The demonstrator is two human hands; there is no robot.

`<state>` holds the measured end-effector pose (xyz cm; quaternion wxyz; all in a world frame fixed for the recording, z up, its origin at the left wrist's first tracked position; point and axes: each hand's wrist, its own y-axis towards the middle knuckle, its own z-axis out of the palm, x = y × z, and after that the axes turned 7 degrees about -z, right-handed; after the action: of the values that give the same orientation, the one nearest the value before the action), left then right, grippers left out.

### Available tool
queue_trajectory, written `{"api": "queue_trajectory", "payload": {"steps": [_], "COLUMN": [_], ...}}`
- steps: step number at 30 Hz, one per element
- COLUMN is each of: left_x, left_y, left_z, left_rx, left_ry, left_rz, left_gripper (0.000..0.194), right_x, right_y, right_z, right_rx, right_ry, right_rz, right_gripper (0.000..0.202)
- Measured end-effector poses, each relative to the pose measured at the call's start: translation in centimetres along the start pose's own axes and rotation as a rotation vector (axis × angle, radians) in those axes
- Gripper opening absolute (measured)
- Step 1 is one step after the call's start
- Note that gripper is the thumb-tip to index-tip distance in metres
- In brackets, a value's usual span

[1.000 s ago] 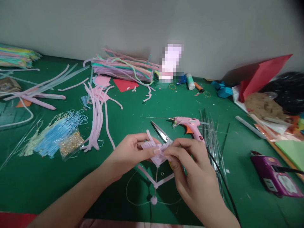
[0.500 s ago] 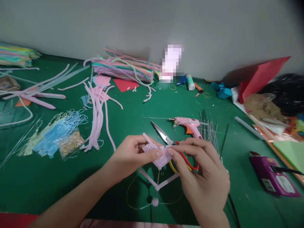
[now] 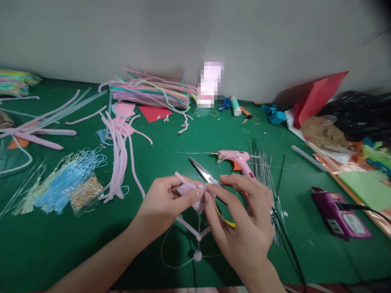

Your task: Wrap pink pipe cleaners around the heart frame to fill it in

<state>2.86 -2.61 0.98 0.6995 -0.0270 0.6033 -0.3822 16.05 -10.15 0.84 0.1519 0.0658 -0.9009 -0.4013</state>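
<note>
Both hands work at the near centre of a green mat (image 3: 232, 134). The left hand (image 3: 161, 205) has its fingers closed on a small pink fuzzy piece (image 3: 191, 193), pinching it from the left with the thumb on top. The right hand (image 3: 244, 228) meets it from the right, thumb and forefinger pressed together on the same piece. The piece is held just above the mat, between the two hands. Thin pink stems (image 3: 191, 226) run down from it to a joint, with a small pink ball (image 3: 198, 255) hanging below. A loop of pale thread (image 3: 166, 252) lies on the mat under the hands.

Scissors (image 3: 203, 173) lie just behind the hands, blades open and pointing up-left; the handles are partly hidden by the right hand. A pink glue gun (image 3: 236, 158) lies just beyond the scissors, its nozzle to the left. Thin wires (image 3: 264, 171) lie spread beside the gun on its right.

To the left, loose pink stems (image 3: 120, 162) lie in a bundle, near blue tassels (image 3: 65, 177) and a bag of gold beads (image 3: 84, 193). A stack of mixed stems (image 3: 149, 91) sits at the wall. A purple device (image 3: 340, 211) sits at the right, a red sheet (image 3: 317, 95) further back.
</note>
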Motion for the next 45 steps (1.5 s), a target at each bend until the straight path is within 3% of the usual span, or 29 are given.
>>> {"api": "queue_trajectory", "payload": {"steps": [9, 14, 16, 20, 23, 26, 30, 33, 36, 43, 45], "left_x": [0.0, 0.1, 0.1, 0.0, 0.0, 0.0, -0.1, -0.3, -0.5, -0.2, -0.2], "left_y": [0.0, 0.1, 0.2, 0.0, -0.1, 0.0, -0.1, -0.6, -1.1, -0.8, -0.7], "left_z": [0.0, 0.0, 0.0, -0.1, -0.2, -0.5, -0.8, -0.9, -0.7, 0.0, 0.0], "left_rx": [0.050, 0.030, 0.025, 0.012, 0.051, 0.019, -0.157, -0.266, -0.281, -0.392, -0.385], "left_ry": [0.022, 0.053, 0.066, 0.116, 0.127, 0.184, 0.349, 0.584, 0.777, 0.961, 0.973], "left_rz": [-0.007, -0.029, -0.035, -0.008, 0.029, 0.082, 0.320, 0.556, 0.690, 0.924, 0.912], "left_gripper": [0.016, 0.020, 0.023, 0.024, 0.022, 0.027, 0.059, 0.030, 0.003, 0.008, 0.008], "right_x": [-0.6, -1.5, -1.8, -2.2, -2.2, -2.0, -1.5, -1.1, -0.7, -0.1, -0.1], "right_y": [-0.1, -0.3, -0.1, 0.5, 0.8, 1.0, 1.1, 1.2, 1.3, 1.0, 0.9], "right_z": [0.0, -0.4, -0.7, -0.9, -0.7, -0.5, -0.5, -0.6, -0.8, -0.7, -0.5], "right_rx": [0.035, 0.119, 0.133, 0.181, 0.397, 0.509, 0.413, 0.366, 0.342, 0.243, 0.226], "right_ry": [-0.062, -0.083, -0.020, 0.300, 0.696, 0.937, 0.930, 0.906, 0.888, 0.852, 0.829], "right_rz": [-0.127, -0.259, -0.175, 0.276, 0.642, 0.863, 0.885, 0.843, 0.817, 0.775, 0.773], "right_gripper": [0.023, 0.023, 0.020, 0.014, 0.015, 0.019, 0.016, 0.013, 0.010, 0.001, 0.001]}}
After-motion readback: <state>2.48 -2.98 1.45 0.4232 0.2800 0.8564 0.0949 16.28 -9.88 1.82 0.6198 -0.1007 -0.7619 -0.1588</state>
